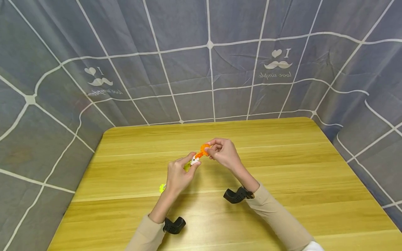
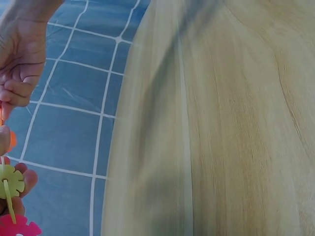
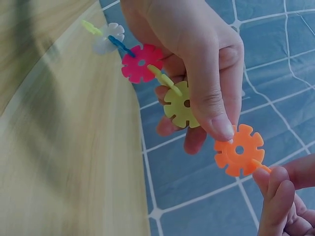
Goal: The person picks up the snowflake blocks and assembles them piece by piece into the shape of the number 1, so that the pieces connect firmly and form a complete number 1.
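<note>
Between finger and thumb, my left hand point(image 1: 178, 176) pinches a chain of interlocked notched plastic discs near its orange end. In the right wrist view an orange disc point(image 3: 242, 148) sticks out past the left thumb. Behind it run a yellow disc point(image 3: 176, 109), a pink disc point(image 3: 135, 71), a blue disc seen edge-on, and a pale disc. My right hand point(image 1: 225, 153) pinches another orange disc point(image 1: 204, 149), which meets the chain's orange end at an angle. Whether their slots are fully engaged cannot be seen. The left hand partly hides the chain in the head view.
A wooden table point(image 1: 276, 160) lies under both hands. Grey-blue gridded cloth point(image 1: 188, 73) hangs behind it and at its sides. The chain's bright yellow-green end point(image 1: 162, 188) shows left of the left wrist. A black camera mount point(image 1: 235, 196) sits on the right wrist, another on the left.
</note>
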Available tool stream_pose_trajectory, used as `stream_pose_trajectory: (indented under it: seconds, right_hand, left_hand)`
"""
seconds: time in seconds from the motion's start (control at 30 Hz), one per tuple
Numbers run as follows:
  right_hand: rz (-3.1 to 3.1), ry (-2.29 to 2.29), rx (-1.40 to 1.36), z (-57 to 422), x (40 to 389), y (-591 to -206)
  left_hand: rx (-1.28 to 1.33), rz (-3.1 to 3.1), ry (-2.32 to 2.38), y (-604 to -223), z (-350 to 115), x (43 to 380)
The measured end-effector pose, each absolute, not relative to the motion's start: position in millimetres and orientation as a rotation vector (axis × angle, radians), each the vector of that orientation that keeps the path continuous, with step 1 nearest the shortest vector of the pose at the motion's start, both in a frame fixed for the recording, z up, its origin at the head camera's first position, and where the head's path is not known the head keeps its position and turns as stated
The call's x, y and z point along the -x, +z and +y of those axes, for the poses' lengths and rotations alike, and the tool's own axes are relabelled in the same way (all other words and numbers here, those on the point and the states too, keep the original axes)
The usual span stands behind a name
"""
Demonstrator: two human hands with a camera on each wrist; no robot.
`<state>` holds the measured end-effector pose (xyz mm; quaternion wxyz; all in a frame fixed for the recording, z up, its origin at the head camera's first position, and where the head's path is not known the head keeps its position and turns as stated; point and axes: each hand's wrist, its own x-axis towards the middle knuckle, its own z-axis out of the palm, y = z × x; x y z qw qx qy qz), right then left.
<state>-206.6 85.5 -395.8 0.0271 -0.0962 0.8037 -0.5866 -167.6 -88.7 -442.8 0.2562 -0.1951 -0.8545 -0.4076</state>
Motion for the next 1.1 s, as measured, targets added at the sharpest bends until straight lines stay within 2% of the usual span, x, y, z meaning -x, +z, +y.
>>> stream_pose_trajectory:
  seconds: [0.47,1.1]
  right_hand:
    - [2.446,-1.826,0.271,84.0,207.0,-399.7]
    - [2.368,-1.879,0.256,94.4,218.4,-403.8]
  left_hand:
    - [0.520,-2.324,-1.096,-443.7,-89.0,169.2]
    - [0.413,-2.527,-1.141,-426.2,-89.9,169.8]
